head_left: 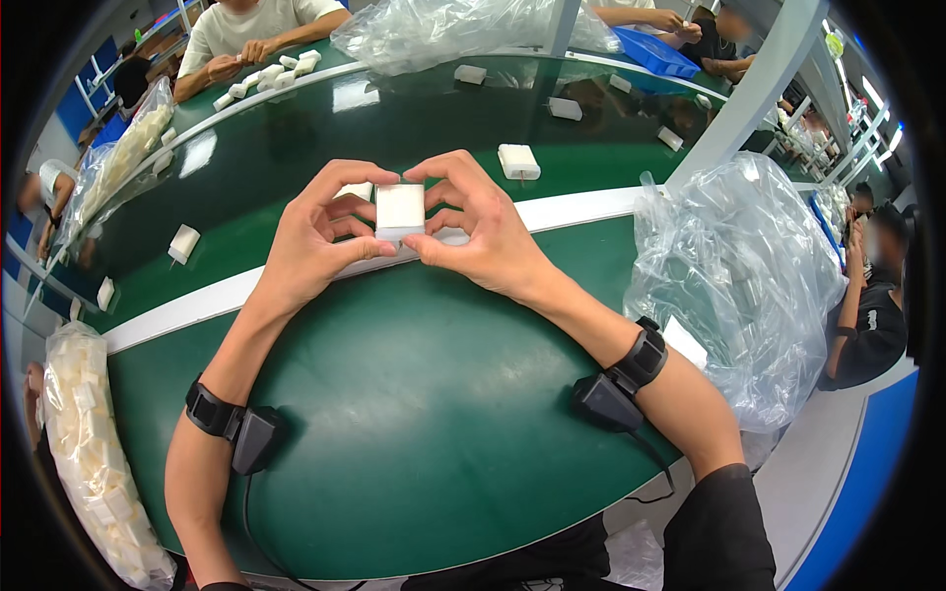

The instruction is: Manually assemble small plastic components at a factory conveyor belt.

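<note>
In the head view, both hands grasp one small white block (401, 212). The left hand (320, 227) pinches it from the left and the right hand (478, 222) from the right, each with the thumb at a lower corner and fingertips at an upper corner; the other fingers curl behind. The block shows against a white rail and a long glossy green strip (296, 123) beyond it. Below the hands lies a green surface (424, 394). Each forearm wears a black strap with a dark box, a cable running from it.

Another white block (519, 162) sits on the strip just beyond the right hand, and a further one (183, 243) lies to the left of the left hand; more are scattered farther off. A large clear plastic bag (739, 276) stands right of the right forearm, and a bag of white pieces (94, 443) rests at the left edge. Across the strip, a co-worker (256, 34) sits behind a pile of white pieces (276, 75), near a blue tray (654, 51) farther right.
</note>
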Demonstrator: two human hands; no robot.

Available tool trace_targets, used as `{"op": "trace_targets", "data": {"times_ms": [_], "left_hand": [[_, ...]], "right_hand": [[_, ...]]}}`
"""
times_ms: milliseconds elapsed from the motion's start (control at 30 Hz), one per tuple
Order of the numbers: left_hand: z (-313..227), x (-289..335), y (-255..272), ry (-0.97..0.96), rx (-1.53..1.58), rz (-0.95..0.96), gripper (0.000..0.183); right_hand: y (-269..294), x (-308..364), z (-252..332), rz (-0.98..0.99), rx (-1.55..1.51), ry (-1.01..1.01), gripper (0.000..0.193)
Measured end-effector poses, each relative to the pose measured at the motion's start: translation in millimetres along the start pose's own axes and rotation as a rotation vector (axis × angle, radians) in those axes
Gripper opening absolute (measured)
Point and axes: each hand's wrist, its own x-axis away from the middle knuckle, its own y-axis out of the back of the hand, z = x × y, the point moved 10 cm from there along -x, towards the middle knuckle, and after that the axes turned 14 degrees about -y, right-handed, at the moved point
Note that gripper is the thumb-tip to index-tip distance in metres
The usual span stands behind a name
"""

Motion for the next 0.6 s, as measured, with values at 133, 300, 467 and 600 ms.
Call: {"op": "trace_targets", "data": {"times_ms": [133,300,467,600], "left_hand": [[-0.6,1.1,-0.5,-0.009,0.053,-0.033,0.034],[4.1,6.3,-3.5,0.022,0.067,-0.019,0.036],[1.7,3.2,-3.2,-0.029,-0.051,0.005,0.030],[-5.7,-1.1,-1.1,-0.048,-0.009,-0.087,0.031]], "right_hand": [[3.0,0.7,2.9,-0.040,-0.025,0.003,0.047],[0.9,1.4,6.8,-0.068,0.004,0.050,0.041],[1.8,3.3,7.7,-0.071,0.042,0.062,0.044],[3.3,3.1,10.3,-0.072,0.062,0.102,0.049]]}}
